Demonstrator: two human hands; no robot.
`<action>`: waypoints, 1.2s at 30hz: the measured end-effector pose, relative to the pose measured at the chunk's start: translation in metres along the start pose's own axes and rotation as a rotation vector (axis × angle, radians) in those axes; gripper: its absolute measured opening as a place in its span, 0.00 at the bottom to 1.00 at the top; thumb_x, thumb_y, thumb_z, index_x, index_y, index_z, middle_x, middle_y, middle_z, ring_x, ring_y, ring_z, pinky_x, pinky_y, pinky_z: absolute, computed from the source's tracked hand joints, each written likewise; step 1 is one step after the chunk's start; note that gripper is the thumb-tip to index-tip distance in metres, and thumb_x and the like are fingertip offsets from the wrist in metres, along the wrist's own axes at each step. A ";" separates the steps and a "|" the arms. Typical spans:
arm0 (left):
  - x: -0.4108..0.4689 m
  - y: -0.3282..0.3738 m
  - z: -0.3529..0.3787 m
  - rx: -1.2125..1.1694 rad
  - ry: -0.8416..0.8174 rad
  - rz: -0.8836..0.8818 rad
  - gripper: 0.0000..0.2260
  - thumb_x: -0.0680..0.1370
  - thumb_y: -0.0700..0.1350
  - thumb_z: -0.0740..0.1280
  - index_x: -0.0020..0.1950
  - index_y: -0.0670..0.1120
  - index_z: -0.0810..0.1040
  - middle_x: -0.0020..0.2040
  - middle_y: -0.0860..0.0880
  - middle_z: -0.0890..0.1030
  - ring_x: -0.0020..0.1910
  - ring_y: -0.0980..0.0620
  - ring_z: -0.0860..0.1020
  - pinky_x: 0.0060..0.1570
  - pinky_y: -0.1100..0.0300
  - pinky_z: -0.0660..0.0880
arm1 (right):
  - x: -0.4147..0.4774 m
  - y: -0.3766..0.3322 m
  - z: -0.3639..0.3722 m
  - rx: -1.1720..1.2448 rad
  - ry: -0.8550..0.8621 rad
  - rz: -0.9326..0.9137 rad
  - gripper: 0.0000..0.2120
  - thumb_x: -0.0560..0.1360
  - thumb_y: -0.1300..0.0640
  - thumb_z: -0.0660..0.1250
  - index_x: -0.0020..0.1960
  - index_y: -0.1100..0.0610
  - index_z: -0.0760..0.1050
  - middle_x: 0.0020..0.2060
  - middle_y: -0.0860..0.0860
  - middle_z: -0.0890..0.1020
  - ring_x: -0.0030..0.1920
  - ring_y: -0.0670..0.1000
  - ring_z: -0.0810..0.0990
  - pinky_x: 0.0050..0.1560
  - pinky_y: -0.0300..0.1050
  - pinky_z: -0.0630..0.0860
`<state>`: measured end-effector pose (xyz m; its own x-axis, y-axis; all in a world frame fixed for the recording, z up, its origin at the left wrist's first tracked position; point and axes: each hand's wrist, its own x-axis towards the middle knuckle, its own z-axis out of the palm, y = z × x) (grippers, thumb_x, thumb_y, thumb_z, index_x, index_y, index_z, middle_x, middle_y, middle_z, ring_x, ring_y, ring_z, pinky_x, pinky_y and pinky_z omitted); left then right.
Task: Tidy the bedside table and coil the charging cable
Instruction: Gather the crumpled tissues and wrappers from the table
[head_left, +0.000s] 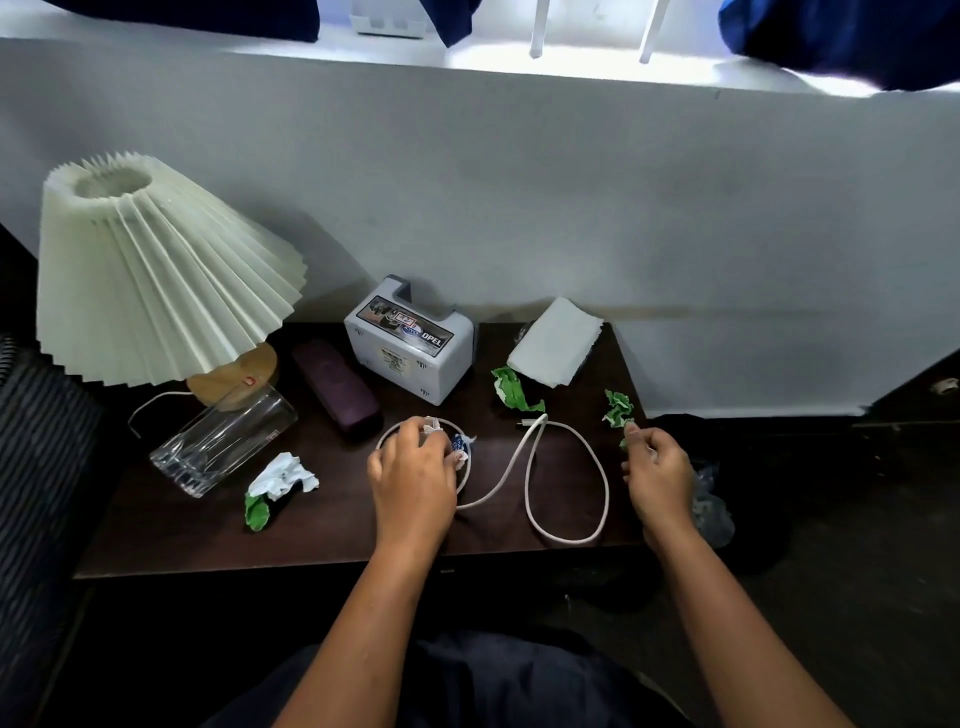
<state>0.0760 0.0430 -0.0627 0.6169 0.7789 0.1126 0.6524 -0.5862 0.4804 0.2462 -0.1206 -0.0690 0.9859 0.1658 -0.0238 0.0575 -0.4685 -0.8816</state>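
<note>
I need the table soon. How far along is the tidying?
Early. Left hand closes on a crumpled wrapper; right hand pinches a green scrap. Left: cable uncoiled, glass lying on its side, two more crumpled scraps.

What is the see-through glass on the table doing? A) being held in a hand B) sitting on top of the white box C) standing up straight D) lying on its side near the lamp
D: the clear glass lies tipped over on the dark table, right by the lamp, and neither hand touches it.
</note>
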 end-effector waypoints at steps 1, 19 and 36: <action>0.001 0.001 -0.002 -0.027 -0.002 -0.012 0.08 0.76 0.48 0.64 0.50 0.46 0.77 0.64 0.48 0.72 0.62 0.46 0.71 0.61 0.48 0.64 | 0.004 -0.002 0.000 -0.023 0.020 -0.006 0.16 0.77 0.48 0.62 0.36 0.58 0.72 0.34 0.58 0.79 0.37 0.59 0.79 0.44 0.58 0.78; 0.016 0.002 -0.017 -0.862 0.024 -0.488 0.12 0.76 0.41 0.61 0.33 0.45 0.66 0.28 0.50 0.68 0.19 0.61 0.68 0.31 0.56 0.75 | 0.054 -0.025 0.026 -0.536 -0.341 -0.206 0.06 0.77 0.60 0.60 0.47 0.63 0.72 0.46 0.64 0.78 0.49 0.63 0.76 0.44 0.48 0.68; 0.022 -0.010 -0.036 -1.012 -0.096 -0.719 0.13 0.67 0.34 0.54 0.25 0.46 0.68 0.27 0.48 0.72 0.21 0.52 0.69 0.17 0.67 0.65 | 0.041 -0.091 0.097 -0.922 -0.739 -0.649 0.17 0.71 0.48 0.69 0.58 0.51 0.75 0.55 0.56 0.79 0.54 0.58 0.78 0.50 0.48 0.73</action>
<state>0.0669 0.0741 -0.0335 0.3185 0.8072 -0.4970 0.2495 0.4344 0.8655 0.2658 0.0130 -0.0360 0.4427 0.8665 -0.2307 0.8496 -0.4876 -0.2012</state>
